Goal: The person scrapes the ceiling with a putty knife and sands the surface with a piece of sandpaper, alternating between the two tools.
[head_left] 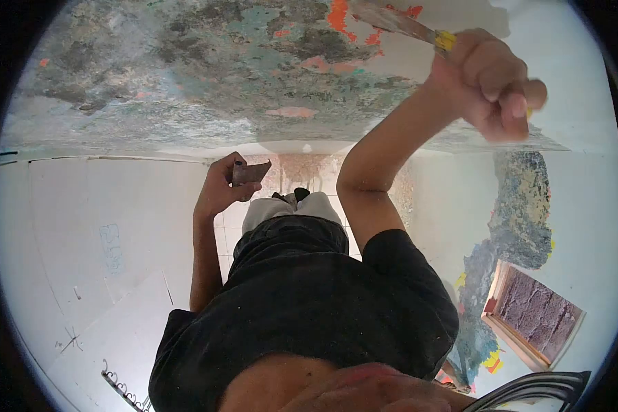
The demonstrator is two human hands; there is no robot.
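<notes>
Two hands, two flat tools

Wall before the person

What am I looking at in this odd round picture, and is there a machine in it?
No machine is at work here: these are a person's bare hands. The single picture comes from a camera worn on the head, looking down past the black short-sleeved shirt; its wide lens bends everything. The raised right hand grips a long, flat tool with a yellow handle, held at the wall with patchy grey, green and orange paint. The lower left hand holds a small, flat, dark brown-grey piece; I can't tell its material. There is no worktable in view, only walls and pale floor tiles.
</notes>
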